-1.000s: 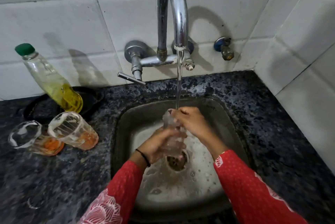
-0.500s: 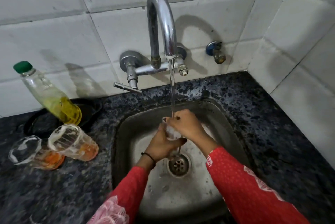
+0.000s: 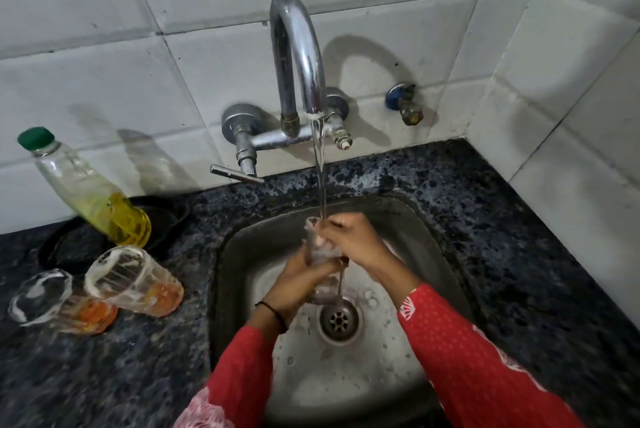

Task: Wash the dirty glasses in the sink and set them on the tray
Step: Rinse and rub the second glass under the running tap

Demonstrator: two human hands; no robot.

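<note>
In the steel sink (image 3: 242, 254), left hand (image 3: 298, 283) and right hand (image 3: 353, 242) grip 1 glass (image 3: 313, 235), mostly hidden between them.

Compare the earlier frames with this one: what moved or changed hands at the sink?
Nothing was let go. The left hand still grips the glass low down and the right hand pinches its rim under the running stream, both shifting only slightly as they rub. Suds in the sink have largely drained away. The two dirty glasses, bottle and tap stayed put.
</note>
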